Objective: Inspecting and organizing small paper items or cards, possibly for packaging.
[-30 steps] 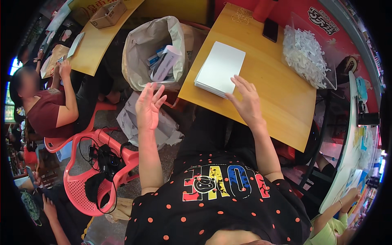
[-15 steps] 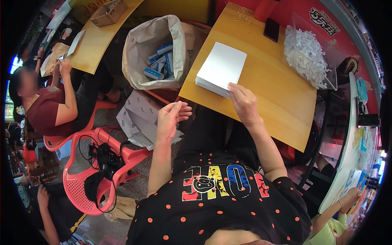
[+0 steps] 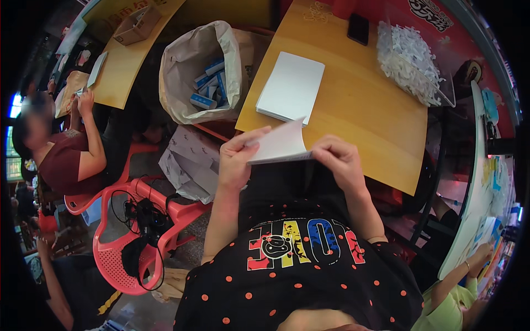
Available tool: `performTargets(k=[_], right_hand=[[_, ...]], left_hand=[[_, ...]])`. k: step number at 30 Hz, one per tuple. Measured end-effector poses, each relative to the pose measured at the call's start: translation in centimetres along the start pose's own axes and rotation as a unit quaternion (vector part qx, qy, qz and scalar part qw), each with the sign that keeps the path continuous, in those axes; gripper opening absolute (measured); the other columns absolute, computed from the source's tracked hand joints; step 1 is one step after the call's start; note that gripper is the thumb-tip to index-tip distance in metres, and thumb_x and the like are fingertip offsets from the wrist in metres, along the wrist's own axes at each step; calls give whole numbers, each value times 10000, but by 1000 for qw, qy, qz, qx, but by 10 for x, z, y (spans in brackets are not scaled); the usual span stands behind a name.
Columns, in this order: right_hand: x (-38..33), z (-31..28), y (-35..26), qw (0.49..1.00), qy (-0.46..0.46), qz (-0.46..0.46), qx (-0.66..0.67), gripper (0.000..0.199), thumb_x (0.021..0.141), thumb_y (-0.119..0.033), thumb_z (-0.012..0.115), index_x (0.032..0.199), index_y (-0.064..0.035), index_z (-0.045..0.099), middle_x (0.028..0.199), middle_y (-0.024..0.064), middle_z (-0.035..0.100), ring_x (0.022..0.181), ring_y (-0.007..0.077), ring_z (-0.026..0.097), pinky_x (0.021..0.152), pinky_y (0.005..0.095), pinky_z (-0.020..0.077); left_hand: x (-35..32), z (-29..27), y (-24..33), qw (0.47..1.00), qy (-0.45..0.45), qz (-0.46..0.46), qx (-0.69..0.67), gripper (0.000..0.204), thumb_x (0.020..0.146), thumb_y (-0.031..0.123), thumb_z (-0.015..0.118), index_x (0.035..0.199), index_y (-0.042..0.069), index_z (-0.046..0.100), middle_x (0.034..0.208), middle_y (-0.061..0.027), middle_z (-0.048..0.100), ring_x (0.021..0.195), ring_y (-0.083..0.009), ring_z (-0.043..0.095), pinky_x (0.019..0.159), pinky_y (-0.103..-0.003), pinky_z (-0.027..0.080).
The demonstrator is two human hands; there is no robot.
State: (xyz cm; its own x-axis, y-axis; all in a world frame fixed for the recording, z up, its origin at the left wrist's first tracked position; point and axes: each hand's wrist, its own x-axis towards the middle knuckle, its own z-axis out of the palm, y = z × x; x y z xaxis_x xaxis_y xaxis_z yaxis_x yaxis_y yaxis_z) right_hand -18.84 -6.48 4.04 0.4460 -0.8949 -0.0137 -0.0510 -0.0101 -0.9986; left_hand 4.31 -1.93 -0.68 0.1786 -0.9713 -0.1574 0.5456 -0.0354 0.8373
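Over my lap, just off the near edge of the table, I hold a white sheet of paper (image 3: 279, 144) between both hands. My left hand (image 3: 236, 160) pinches its left end, thumb on top. My right hand (image 3: 339, 159) grips the right corner with curled fingers. The sheet is bowed, its far side lifted, and a faint bluish print shows along its near edge. Right beyond it, a stack of white sheets (image 3: 291, 85) lies on the yellow wooden table (image 3: 370, 121).
A clear bin of white paper pieces (image 3: 408, 60), a dark phone (image 3: 358, 28) and rubber bands (image 3: 318, 11) are on the table. Left stands a paper bag (image 3: 171, 83) holding blue-and-white rolls (image 3: 203, 101). A red chair (image 3: 118, 270) bears black cables. Another person (image 3: 72, 157) sits at the far left.
A sheet has come off the stack toward me, and my right hand has left the stack. My left hand, empty before, has closed on the sheet's other end.
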Motion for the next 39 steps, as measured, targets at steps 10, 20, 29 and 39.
performTargets(k=[10, 20, 29, 39], right_hand=[[21, -4, 44, 970, 9, 101, 222, 143, 840, -96, 656, 868, 40, 687, 967, 89, 660, 890, 138, 600, 853, 271, 449], [14, -13, 20, 991, 88, -97, -9, 64, 828, -16, 663, 832, 46, 680, 849, 71, 665, 798, 112, 580, 703, 246, 460], [14, -10, 31, 984, 117, -28, 132, 66, 784, -2, 709, 761, 35, 659, 817, 93, 673, 732, 110, 616, 687, 233, 504], [16, -3, 34, 987, 114, -14, 114, 125, 772, -33, 739, 719, 5, 633, 747, 63, 660, 681, 82, 592, 642, 214, 480]], left_hand=[[-7, 22, 24, 860, -193, 305, 360, 346, 664, -193, 473, 827, 16, 694, 1131, -184, 627, 1164, -344, 550, 986, -363, 425], [-30, 20, 23, 993, 23, -97, 59, 197, 857, 6, 599, 1041, -62, 615, 905, -113, 663, 633, -147, 654, 434, -174, 424], [-32, 21, 2, 988, -28, -149, -30, 216, 871, -1, 571, 1069, -82, 606, 973, -185, 661, 742, -243, 693, 585, -241, 554], [-35, 30, -9, 996, 40, -15, 77, 134, 843, 19, 653, 944, -69, 651, 854, -140, 680, 749, -184, 674, 694, -264, 547]])
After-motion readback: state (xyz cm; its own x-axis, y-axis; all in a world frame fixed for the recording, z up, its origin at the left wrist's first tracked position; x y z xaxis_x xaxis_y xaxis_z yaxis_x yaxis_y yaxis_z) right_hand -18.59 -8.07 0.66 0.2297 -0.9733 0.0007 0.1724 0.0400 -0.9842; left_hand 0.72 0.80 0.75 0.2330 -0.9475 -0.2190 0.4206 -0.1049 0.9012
